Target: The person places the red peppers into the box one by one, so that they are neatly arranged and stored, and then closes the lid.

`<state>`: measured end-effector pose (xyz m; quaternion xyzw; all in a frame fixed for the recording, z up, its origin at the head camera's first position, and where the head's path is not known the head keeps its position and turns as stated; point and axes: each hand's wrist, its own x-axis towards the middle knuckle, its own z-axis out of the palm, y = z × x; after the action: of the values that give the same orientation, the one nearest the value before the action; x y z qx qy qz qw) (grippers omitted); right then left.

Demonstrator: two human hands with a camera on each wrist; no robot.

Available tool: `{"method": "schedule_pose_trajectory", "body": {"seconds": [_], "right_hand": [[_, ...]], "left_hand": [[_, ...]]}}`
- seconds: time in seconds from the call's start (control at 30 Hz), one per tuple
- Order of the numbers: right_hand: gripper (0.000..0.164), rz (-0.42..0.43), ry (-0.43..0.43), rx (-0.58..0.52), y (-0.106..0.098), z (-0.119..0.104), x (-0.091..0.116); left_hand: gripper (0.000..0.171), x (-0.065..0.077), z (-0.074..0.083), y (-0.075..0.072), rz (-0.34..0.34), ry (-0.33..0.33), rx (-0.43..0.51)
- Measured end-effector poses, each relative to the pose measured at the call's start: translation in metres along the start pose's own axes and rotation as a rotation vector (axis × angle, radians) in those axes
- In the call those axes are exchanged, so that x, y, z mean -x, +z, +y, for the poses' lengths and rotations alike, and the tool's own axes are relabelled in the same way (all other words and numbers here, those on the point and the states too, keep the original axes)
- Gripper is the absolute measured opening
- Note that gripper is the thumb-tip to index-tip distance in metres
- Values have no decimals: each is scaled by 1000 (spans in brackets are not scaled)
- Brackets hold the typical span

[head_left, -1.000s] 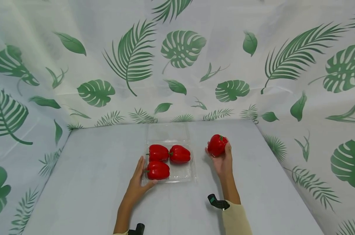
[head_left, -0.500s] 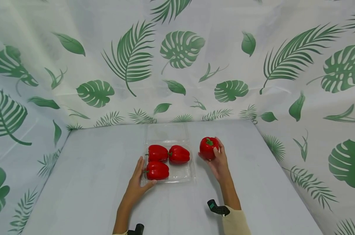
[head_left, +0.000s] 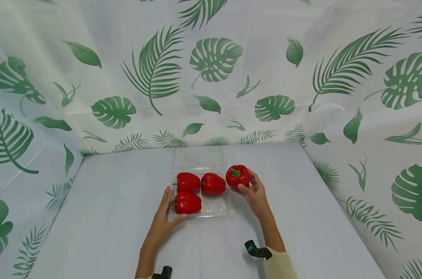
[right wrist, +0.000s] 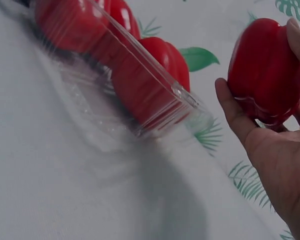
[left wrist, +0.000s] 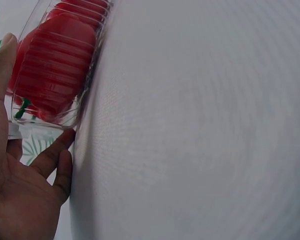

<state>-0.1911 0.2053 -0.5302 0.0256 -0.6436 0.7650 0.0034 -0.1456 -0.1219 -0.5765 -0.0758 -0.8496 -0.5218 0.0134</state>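
My right hand (head_left: 258, 197) grips a red bell pepper (head_left: 237, 177), its green stem turned toward the head camera. This pepper is held up just beyond the right edge of a clear plastic clamshell box (head_left: 216, 209); the right wrist view shows the pepper (right wrist: 265, 70) apart from the box wall. Inside the box lie a back-left pepper (head_left: 188, 182), a back-right pepper (head_left: 213, 183) and a front-left pepper (head_left: 187, 203). My left hand (head_left: 161, 224) rests at the box's front-left corner, fingers along its left side and thumb at the front edge.
The box's clear lid (head_left: 198, 157) lies folded back toward the rear. A white-covered table (head_left: 106, 217) carries everything. Leaf-printed cloth (head_left: 218, 108) rises behind the table and on both sides. The front-right part of the box shows bare plastic.
My right hand has carried the bell pepper leftward to the box's right edge, turning its stem toward the head camera. The left hand and the peppers in the box have stayed put.
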Motion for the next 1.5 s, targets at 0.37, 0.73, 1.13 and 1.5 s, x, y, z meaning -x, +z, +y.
{"method": "schedule_pose_trajectory", "body": {"seconds": [0.37, 0.73, 1.13, 1.5], "right_hand": [[69, -82, -220, 434, 12, -5, 9], [74, -166, -262, 722, 32, -2, 14], [76, -187, -279, 794, 41, 11, 15], [77, -206, -274, 793, 45, 12, 21]], "left_hand": [[100, 1, -1, 1, 6, -3, 6], [99, 0, 0, 1, 11, 14, 13], [98, 0, -4, 2, 12, 17, 9], [99, 1, -1, 2, 15, 21, 16]]}}
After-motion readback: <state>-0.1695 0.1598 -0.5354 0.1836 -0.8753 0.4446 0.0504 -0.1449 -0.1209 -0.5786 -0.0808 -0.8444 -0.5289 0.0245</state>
